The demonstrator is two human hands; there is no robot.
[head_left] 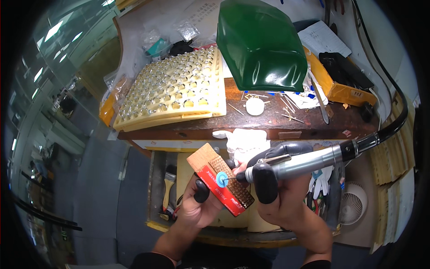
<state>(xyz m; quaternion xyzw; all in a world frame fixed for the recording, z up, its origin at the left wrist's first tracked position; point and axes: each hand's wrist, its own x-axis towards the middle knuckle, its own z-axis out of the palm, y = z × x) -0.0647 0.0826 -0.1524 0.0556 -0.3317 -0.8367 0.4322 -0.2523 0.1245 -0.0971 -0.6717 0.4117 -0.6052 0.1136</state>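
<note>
In my left hand (199, 210) is a tan block (200, 158) with a red printed band and a brown, patterned, ridged side. A black finger cover is on the left thumb. My right hand (278, 201), with black finger covers, is wrapped round a silver rotary tool handpiece (309, 164). From its tip a thin shaft carries a small round blue wheel (222, 179) right over the block's red band and ridged side. I cannot tell whether the wheel touches the block or spins. Both hands are above an open drawer (179, 154).
A cream tray (215, 110) of silvery rings stands on the wooden bench (174, 133), left of a green-covered object (264, 45). Several thin tools and a white round piece (255, 106) lie nearby. A black cable (394, 80) curves at right; a white fan (354, 204) sits below.
</note>
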